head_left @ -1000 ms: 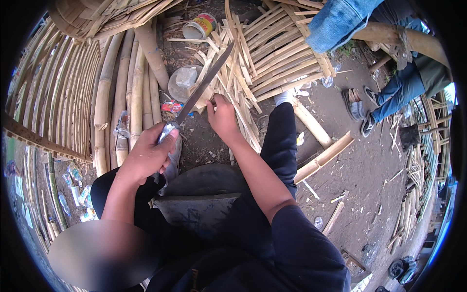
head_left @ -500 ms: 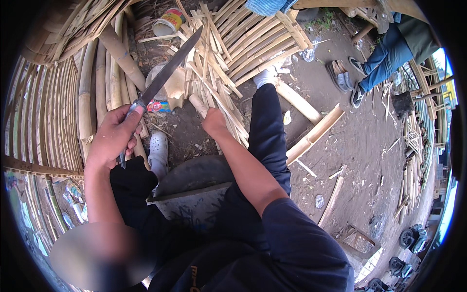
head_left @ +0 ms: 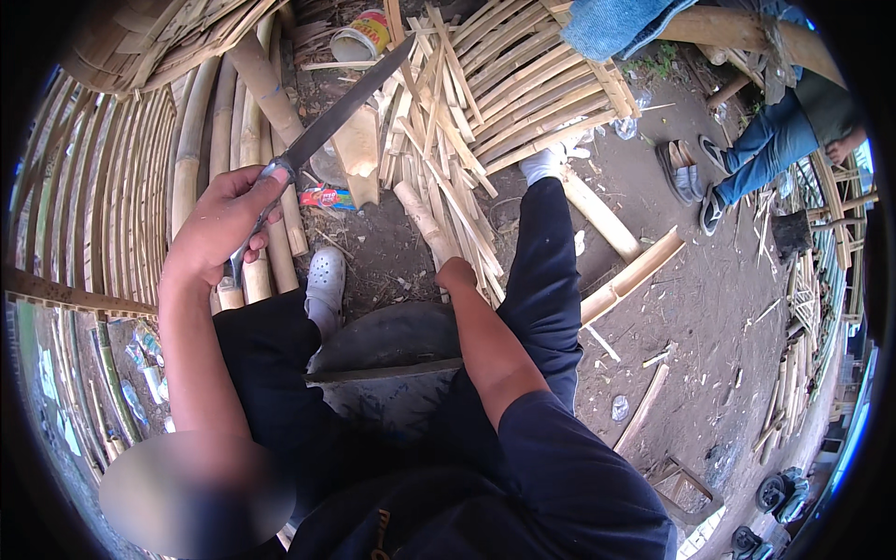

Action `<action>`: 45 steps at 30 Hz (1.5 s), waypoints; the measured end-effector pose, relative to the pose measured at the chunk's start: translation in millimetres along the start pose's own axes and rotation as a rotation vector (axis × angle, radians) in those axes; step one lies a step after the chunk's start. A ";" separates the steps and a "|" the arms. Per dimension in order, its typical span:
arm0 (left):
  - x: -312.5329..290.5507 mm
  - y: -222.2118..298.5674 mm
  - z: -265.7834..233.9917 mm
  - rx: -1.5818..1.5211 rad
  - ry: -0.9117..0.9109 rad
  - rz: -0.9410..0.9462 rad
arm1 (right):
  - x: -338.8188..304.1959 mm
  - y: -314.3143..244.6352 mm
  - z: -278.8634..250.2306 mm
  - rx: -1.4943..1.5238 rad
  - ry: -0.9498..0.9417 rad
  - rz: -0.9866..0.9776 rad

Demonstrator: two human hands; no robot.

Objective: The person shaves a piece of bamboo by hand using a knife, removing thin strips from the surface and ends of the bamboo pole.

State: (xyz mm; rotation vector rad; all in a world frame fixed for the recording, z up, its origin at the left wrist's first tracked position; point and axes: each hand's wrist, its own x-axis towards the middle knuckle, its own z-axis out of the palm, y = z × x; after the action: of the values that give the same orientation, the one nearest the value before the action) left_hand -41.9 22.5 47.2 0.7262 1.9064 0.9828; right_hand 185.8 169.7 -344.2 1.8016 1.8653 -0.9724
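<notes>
My left hand (head_left: 233, 219) is closed round the handle of a long machete (head_left: 345, 107), whose dark blade slants up and to the right, its tip over the bamboo strips. Lower down, my right hand (head_left: 456, 274) is closed at the near end of a thick, pale bamboo piece (head_left: 422, 217); its fingers are mostly hidden. Beside that piece lies a heap of split bamboo strips (head_left: 446, 140). Left of it, below the blade, a wide pale bamboo piece (head_left: 357, 154) stands near a small red and blue packet (head_left: 327, 198).
A slatted bamboo panel (head_left: 532, 84) lies ahead, with bamboo poles (head_left: 224, 121) at left. Split bamboo (head_left: 635, 275) rests on the dirt at right. A person in jeans (head_left: 767, 140) stands beyond the slippers (head_left: 679, 171). A dark rounded object (head_left: 397, 334) sits between my legs.
The view has shifted, so the surroundings sit farther right. My right hand has drawn back toward me, leaving more of the bamboo piece visible. The machete stays raised in my left hand.
</notes>
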 end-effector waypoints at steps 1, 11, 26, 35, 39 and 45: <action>-1.7 -0.3 -0.4 0.005 0.024 -0.016 | -2.3 -3.5 4.3 -0.031 0.020 0.037; -10.2 -0.8 -0.2 0.042 0.052 -0.024 | 26.3 3.5 42.3 -0.188 0.299 0.110; 3.8 -40.6 7.6 0.534 0.371 0.303 | 17.2 10.0 18.6 -0.195 0.225 0.014; 7.9 -44.1 9.8 0.590 0.453 0.307 | 5.7 2.4 -18.9 0.369 -0.094 -0.110; 8.8 -52.3 0.9 0.583 0.486 0.289 | -18.4 -15.5 -30.9 0.787 -0.470 -0.040; 15.4 -42.9 -3.1 0.552 0.425 0.183 | -47.1 -39.4 -58.3 1.200 -0.696 -0.104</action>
State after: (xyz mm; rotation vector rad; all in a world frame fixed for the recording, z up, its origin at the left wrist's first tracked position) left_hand -56.5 10.9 5.5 1.0869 2.5689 0.7576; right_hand 164.2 178.4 -262.8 1.4303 0.9169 -2.6805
